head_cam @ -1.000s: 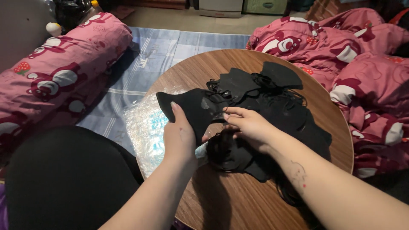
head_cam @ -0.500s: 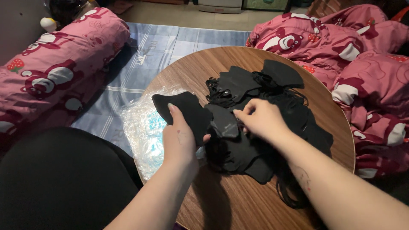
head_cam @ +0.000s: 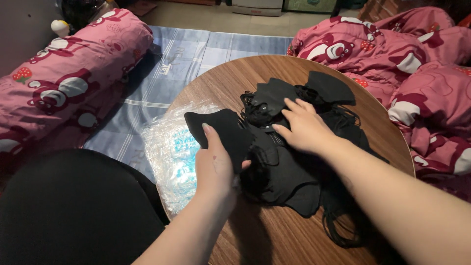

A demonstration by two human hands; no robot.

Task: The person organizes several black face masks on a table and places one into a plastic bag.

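Right hand (head_cam: 305, 128) has slid farther onto the mask pile (head_cam: 299, 162), fingers spread flat, gripping nothing. Left hand (head_cam: 214, 164) clasps one black mask (head_cam: 223, 131) near the table's (head_cam: 235, 78) left edge.

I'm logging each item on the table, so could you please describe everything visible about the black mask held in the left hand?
The black mask is a flat, soft-looking piece of matte fabric with a curved, contoured outline and a pointed end toward the upper left. The left hand grips its lower right part, thumb on one side, a finger laid over the front. It is tilted, lifted over the clear plastic bag at the round wooden table edge, its right side meeting the pile of black masks.
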